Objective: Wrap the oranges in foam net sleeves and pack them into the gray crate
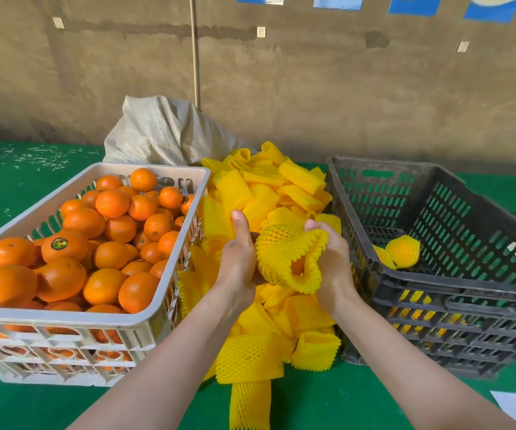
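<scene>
Head view: your two hands hold one foam net sleeve between them at frame centre. Your left hand cups the sleeve's 9 o'clock side, with the thumb straight and pointing to 12 o'clock; its fingers are hidden under the mesh. Your right hand grips the flared rim on the 3 o'clock side, thumb on top. An orange sits inside the sleeve — you can see it through the open mouth facing you and through the mesh.

Under and behind the hands lies a pile of loose sleeves, running from 12 o'clock to 6 o'clock between two crates.

At 9 o'clock stands the white crate, heaped with unwrapped oranges. At 3 o'clock stands the gray crate. A wrapped orange lies on its floor near the corner closest to your right hand, and a second yellow sleeve shows just beside it, partly hidden by the rim.

Both crates rest on a green surface. A woven sack stands at 11 o'clock, behind the white crate.
</scene>
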`<control>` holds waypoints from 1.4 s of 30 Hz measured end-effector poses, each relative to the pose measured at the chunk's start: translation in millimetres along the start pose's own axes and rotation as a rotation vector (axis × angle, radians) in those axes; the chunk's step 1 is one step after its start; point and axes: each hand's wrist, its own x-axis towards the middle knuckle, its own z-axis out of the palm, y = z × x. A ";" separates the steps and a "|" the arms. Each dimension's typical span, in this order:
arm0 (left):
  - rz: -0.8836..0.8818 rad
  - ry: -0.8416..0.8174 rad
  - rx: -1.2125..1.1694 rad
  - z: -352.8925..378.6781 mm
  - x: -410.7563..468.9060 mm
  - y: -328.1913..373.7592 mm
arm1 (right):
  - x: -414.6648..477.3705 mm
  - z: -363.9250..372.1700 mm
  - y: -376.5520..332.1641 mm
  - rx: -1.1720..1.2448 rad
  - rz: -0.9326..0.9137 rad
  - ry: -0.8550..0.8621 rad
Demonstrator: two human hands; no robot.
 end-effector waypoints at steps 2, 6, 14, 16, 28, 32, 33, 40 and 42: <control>-0.074 -0.031 -0.088 -0.1 0.3 2.0 | 3.4 0.7 1.0 0.031 0.051 0.050; -0.139 -0.154 -0.158 10.8 -8.2 3.9 | 7.4 2.1 4.8 -0.117 -0.098 0.071; -0.113 -0.049 -0.340 14.5 2.5 1.9 | 14.4 1.6 8.7 -0.276 -0.350 0.046; -0.115 -0.041 -0.324 14.5 3.4 1.6 | 16.4 -0.4 6.8 -0.239 -0.347 0.023; 0.250 0.031 0.139 17.2 -0.2 6.3 | 18.0 -2.6 6.7 0.284 0.232 -0.204; 0.205 0.084 0.113 13.0 3.7 5.9 | 14.3 2.7 10.9 0.394 0.261 -0.203; 0.150 0.079 0.114 12.8 4.4 5.0 | 14.0 3.3 12.1 0.405 0.269 -0.179; 0.060 0.055 0.272 9.0 10.8 1.0 | 17.8 0.6 12.2 0.437 0.314 -0.144; 0.140 0.038 0.274 8.3 12.5 2.3 | 17.8 -1.6 11.4 0.463 0.303 -0.176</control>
